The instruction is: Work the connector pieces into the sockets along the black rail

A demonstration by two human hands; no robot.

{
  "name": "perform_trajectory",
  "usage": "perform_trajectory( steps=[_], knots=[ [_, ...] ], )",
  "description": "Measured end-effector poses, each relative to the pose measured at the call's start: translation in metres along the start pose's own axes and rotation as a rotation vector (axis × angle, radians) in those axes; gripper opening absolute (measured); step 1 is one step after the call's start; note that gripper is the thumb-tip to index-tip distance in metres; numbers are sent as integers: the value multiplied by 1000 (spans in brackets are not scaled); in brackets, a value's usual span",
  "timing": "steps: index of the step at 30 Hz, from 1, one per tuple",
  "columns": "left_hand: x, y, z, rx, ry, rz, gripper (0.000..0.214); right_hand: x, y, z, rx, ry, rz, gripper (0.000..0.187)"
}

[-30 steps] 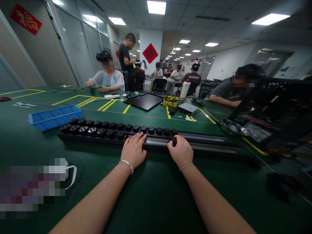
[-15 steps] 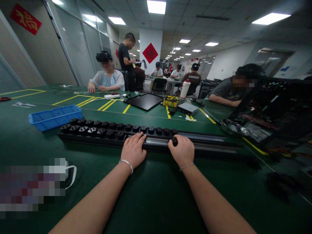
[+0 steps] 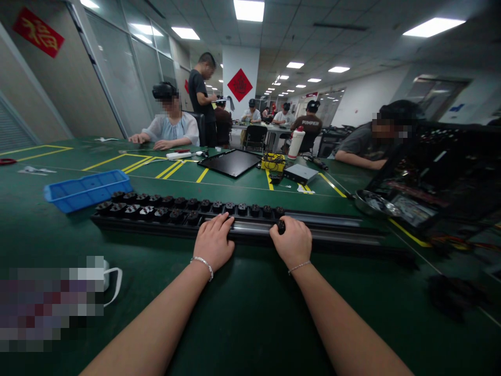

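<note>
Head view, now | Your right hand: grip pinches a black part at the front channel, barely moved over the last half second | Your left hand: fingers rest across that channel, grip's hold unclear | Part remains apart from the front row; no visible progress

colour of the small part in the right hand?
The small part in the right hand is black; head view.
</note>
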State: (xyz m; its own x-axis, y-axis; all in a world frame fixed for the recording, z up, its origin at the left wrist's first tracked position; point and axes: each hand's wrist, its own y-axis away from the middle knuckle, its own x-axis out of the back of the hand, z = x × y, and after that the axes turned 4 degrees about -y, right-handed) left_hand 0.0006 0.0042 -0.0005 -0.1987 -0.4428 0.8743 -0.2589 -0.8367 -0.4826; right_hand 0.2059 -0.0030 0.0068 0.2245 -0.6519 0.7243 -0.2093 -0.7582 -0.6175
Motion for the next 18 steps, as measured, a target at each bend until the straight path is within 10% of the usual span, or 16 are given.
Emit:
perform_trajectory(
  steps=[18],
  knots=[
    [0, -1, -2, 4, 44, -12, 57, 10, 5, 11, -58, -105, -149, 38]
  ],
)
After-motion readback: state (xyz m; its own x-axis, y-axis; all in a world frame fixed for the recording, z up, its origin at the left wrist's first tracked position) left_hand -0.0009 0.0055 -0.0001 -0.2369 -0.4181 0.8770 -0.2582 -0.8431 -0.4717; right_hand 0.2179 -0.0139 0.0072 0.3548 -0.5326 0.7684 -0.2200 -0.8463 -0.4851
